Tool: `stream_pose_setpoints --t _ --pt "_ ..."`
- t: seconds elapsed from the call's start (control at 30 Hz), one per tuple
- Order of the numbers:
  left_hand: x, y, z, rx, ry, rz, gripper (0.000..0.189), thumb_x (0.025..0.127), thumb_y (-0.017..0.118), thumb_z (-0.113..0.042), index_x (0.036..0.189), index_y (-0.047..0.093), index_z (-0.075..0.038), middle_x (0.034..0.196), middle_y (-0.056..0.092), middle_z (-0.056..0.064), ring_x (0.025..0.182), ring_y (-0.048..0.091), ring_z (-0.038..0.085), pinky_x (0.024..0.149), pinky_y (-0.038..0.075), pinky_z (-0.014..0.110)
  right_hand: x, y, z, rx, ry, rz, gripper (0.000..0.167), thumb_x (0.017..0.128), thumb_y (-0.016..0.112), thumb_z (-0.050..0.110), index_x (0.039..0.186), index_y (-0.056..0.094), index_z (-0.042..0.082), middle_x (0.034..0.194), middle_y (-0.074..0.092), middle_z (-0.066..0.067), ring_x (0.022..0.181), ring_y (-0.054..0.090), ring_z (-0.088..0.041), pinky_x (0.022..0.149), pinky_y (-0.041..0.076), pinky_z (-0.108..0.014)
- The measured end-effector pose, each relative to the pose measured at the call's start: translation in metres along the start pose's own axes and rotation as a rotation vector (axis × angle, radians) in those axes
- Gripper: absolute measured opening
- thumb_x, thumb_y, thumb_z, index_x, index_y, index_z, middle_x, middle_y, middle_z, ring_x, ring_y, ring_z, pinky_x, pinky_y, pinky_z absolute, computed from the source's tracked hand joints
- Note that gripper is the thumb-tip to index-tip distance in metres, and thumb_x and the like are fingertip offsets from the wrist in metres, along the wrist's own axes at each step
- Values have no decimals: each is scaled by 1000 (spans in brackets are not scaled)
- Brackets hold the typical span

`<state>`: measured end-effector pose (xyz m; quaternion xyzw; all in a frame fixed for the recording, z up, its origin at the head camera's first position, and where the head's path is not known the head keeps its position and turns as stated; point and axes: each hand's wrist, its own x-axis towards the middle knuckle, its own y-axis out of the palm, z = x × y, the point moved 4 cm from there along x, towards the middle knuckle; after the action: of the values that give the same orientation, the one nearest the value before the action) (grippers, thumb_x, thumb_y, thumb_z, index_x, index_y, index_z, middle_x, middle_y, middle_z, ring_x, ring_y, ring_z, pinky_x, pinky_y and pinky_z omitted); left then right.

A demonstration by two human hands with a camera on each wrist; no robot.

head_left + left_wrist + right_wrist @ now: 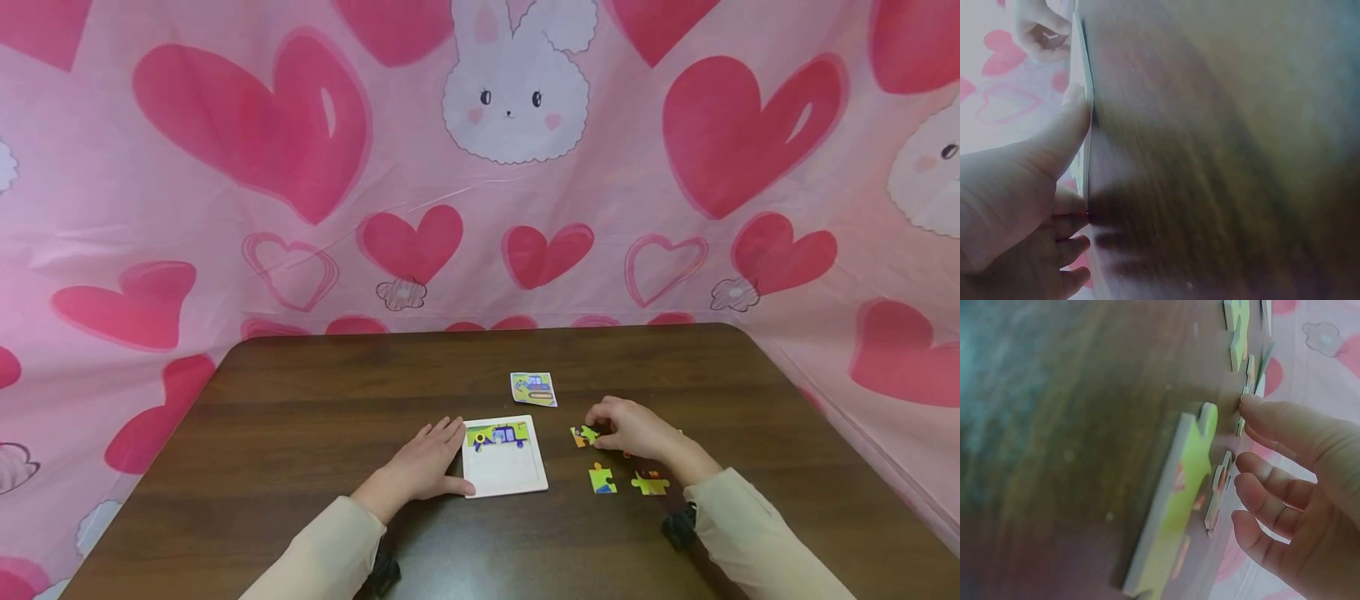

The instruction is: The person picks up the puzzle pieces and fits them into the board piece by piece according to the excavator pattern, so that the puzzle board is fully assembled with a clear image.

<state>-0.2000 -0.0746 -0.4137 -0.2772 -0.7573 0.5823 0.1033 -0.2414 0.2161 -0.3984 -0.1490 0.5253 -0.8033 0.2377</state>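
Jigsaw piece (pixel 581 436) at the fingertips of the right hand (pixel 636 428), lying to the right of the white board (pixel 508 475) with a gap of table (pixel 315 400) between; the governing relation is sideways, the board being to the left of both piece and pinching hand; the right hand is much the nearer to the piece, its thumb and forefinger brought together on the piece's right end, its other fingers loosely bent; the piece's long axis cannot be told, since the fingers cover part of it, nor can it be told whether it is raised. The left hand (pixel 422 467) is spread on the opposite side of the board, fingers extended at the left edge, thumb resting on the near left corner, clamped on nothing; a picture strip (pixel 497 436) fills the board's far side, the remainder white; one loose piece (pixel 602 480) lies nearer the person than the pinched one, a second (pixel 650 483) to its right; a picture card (pixel 534 389) lies beyond the board.
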Motion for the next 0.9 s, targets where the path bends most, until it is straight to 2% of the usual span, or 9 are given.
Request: stream_pose_setpoints --t 0.47,0.6,0.9 --pt "-1 0 -1 -5 0 -6 90 76 68 -51 138 35 5 144 31 18 134 23 32 106 20 48 3 -3 6 -2 -6 -17 20 75 77 12 87 62 13 81 52 4 69 48 -14 62 46 -28" --pt "-2 0 -1 -3 4 -8 90 76 68 -52 138 36 5 144 31 18 134 23 32 106 21 48 8 -5 20 30 -16 -26 21 75 77 12 87 60 13 77 52 4 68 49 -16 60 45 -27" --pt "1 2 2 5 3 -6 90 76 67 -53 138 35 4 144 31 17 134 23 32 106 20 48 25 5 68 69 -128 -48 23 75 77 12 89 59 12 74 52 6 67 48 -12 59 44 -25"
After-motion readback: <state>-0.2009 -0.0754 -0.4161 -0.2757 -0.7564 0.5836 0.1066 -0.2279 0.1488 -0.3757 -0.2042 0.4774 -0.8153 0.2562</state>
